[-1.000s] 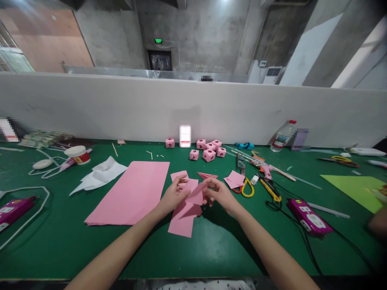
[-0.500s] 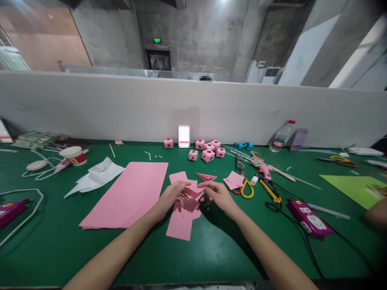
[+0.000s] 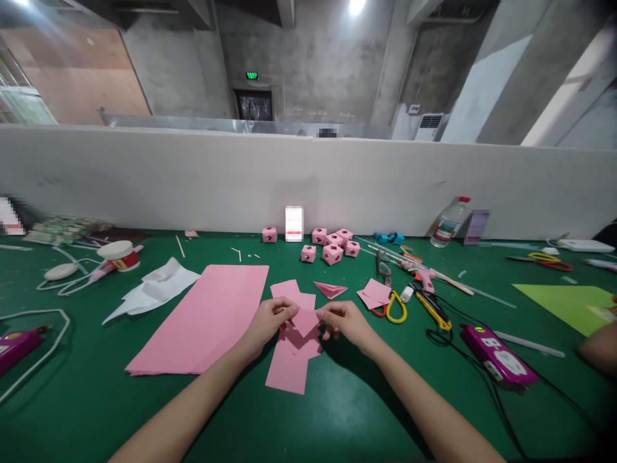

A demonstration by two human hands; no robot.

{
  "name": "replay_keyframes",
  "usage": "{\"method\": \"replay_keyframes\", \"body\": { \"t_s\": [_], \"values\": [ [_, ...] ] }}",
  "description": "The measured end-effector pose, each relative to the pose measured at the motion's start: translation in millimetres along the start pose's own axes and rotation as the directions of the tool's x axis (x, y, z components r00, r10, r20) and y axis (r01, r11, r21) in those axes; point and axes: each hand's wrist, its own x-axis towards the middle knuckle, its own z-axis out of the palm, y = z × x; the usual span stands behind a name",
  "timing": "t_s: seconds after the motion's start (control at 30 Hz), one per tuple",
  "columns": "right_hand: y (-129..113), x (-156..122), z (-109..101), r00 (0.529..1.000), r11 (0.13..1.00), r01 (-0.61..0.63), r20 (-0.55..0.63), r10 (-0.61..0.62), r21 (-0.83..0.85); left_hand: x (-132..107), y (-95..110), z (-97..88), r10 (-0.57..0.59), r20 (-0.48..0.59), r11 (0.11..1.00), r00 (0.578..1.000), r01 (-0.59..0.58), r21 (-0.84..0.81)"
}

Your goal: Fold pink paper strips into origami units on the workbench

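Note:
A small folded piece of pink paper [image 3: 305, 319] is held just above the green table [image 3: 96, 399], between both hands. My left hand [image 3: 268, 321] pinches its left side and my right hand [image 3: 344, 321] pinches its right side, fingers closed on it. Under the hands lies a strip of pink paper [image 3: 288, 370]. A large pink sheet [image 3: 207, 318] lies to the left. A folded pink triangle [image 3: 330, 289] and pink paper squares [image 3: 375, 294] lie just beyond my right hand.
Several pink paper cubes [image 3: 332, 244] stand at the back by a white partition. Scissors [image 3: 393, 305], a utility knife [image 3: 432, 307], a glue gun [image 3: 424, 276] and a purple power strip [image 3: 496, 355] lie to the right. White paper [image 3: 154, 289] lies left. Another person's arm [image 3: 600, 347] shows at the right edge.
The pink piece, held open and slanted between the hands, has been folded smaller and drawn in between the fingertips. The hands have moved closer together. The camera tilted slightly.

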Motion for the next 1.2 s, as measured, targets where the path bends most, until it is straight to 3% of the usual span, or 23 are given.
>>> {"method": "replay_keyframes", "body": {
  "t_s": [0.1, 0.17, 0.27, 0.37, 0.47, 0.9, 1.03, 1.1, 1.17, 1.2],
  "values": [
    [0, 1, 4, 0.999, 0.997, 0.038, -0.016, -0.039, -0.067, 2, 1, -4.6, 0.003, -0.082, 1.0, 0.997, -0.004, -0.008],
    [1, 1, 8, 0.99, 0.973, 0.094, -0.084, -0.114, -0.211, 3, 3, -9.8, 0.039, -0.169, 0.998, 0.985, -0.046, -0.035],
    [4, -2, 17, 0.956, 0.841, 0.164, -0.129, -0.265, -0.515, 4, 6, -16.4, 0.051, -0.269, 0.99, 0.962, -0.084, -0.111],
    [10, -5, 25, 0.952, 0.72, 0.169, -0.079, -0.297, -0.673, 5, 5, -17.9, 0.037, -0.304, 0.979, 0.952, -0.096, -0.182],
    [14, -5, 29, 0.959, 0.68, 0.135, -0.077, -0.272, -0.721, 5, 4, -16.3, 0.033, -0.298, 0.972, 0.954, -0.1, -0.211],
    [18, 3, 27, 0.968, 0.717, 0.12, -0.078, -0.237, -0.687, 8, -3, -16.5, 0.021, -0.269, 0.975, 0.963, -0.079, -0.207],
    [10, 8, 5, 0.959, 0.741, 0.111, -0.123, -0.254, -0.663, 9, -4, -18.4, -0.011, -0.264, 0.972, 0.964, -0.052, -0.23],
    [4, 10, -19, 0.938, 0.808, 0.051, -0.249, -0.24, -0.587, 9, -4, -18.8, -0.032, -0.268, 0.972, 0.963, -0.033, -0.233],
    [0, 10, -48, 0.869, 0.852, 0.003, -0.42, -0.261, -0.523, 9, -3, -17.8, -0.038, -0.263, 0.974, 0.964, -0.024, -0.227],
    [-1, 9, -62, 0.8, 0.849, -0.07, -0.538, -0.266, -0.524, 8, -3, -16.9, -0.035, -0.257, 0.975, 0.966, -0.023, -0.221]
  ]
}}
